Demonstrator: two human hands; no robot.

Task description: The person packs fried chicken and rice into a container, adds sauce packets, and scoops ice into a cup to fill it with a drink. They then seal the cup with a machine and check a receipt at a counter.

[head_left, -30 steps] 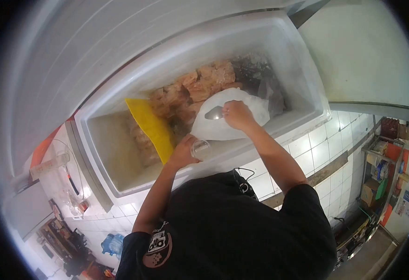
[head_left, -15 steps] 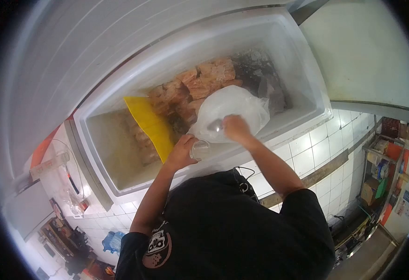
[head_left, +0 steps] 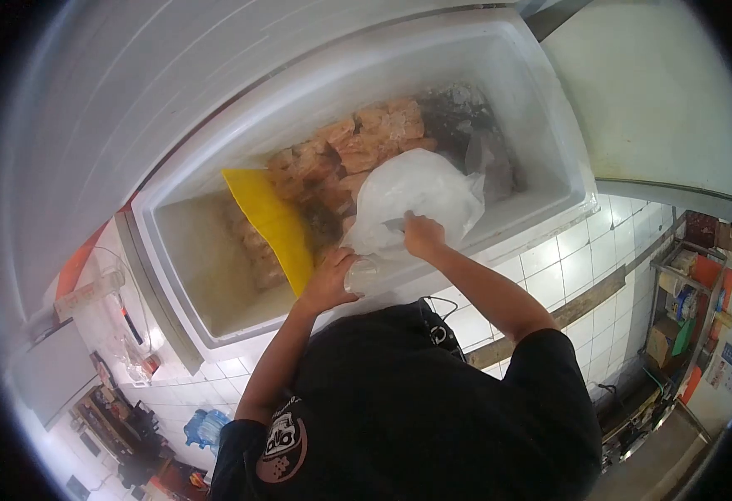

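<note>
My left hand [head_left: 330, 280] holds a clear glass [head_left: 364, 272] at the near rim of an open white chest freezer [head_left: 550, 142]. My right hand [head_left: 423, 236] grips a metal scoop [head_left: 394, 224] whose bowl is dipped into a white plastic bag of ice [head_left: 420, 192] lying in the freezer. The glass sits just below and left of the bag's opening. Orange-brown frozen packs [head_left: 358, 146] and a yellow bag [head_left: 270, 221] fill the freezer beside the ice bag.
The freezer lid [head_left: 174, 75] stands raised behind. Dark frozen goods [head_left: 462, 121] lie at the freezer's right end. A white tiled floor [head_left: 566, 259] and a shelf with boxes [head_left: 683, 301] lie to the right. Cluttered items [head_left: 124, 359] sit at lower left.
My right hand drew the scoop toward the near edge of the bag, then pushed it back into the ice. The left hand with the glass shifted slightly closer to the bag.
</note>
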